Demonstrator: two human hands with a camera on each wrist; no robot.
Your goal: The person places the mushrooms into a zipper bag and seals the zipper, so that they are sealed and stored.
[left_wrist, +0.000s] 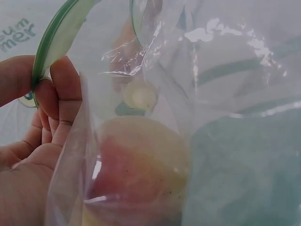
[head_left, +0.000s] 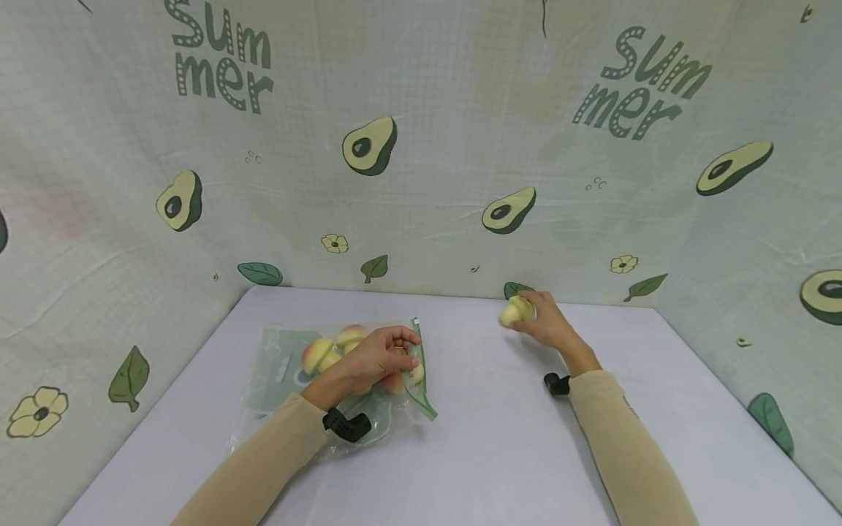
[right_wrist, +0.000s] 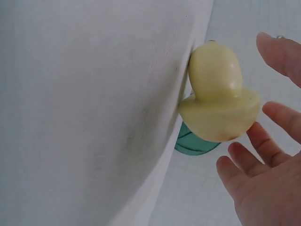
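Note:
My left hand (head_left: 380,358) pinches the green zip edge (left_wrist: 49,35) of a clear plastic bag (head_left: 279,376). Several red-and-yellow toy mushrooms (head_left: 318,356) lie in the bag; one mushroom (left_wrist: 141,165) shows large through the film in the left wrist view. Toward the back of the table, my right hand (head_left: 544,321) is at a pale yellow toy mushroom (right_wrist: 218,92). In the right wrist view its fingers are spread beside the cap and its thumb stands apart from the stem. Whether a fingertip touches the cap I cannot tell.
A white table (head_left: 473,453) lies under both hands. Behind and around it hangs a pale cloth (head_left: 434,219) printed with avocados, leaves and lettering. A black wrist strap (head_left: 346,425) is on the left wrist, and a black device (head_left: 556,384) on the right.

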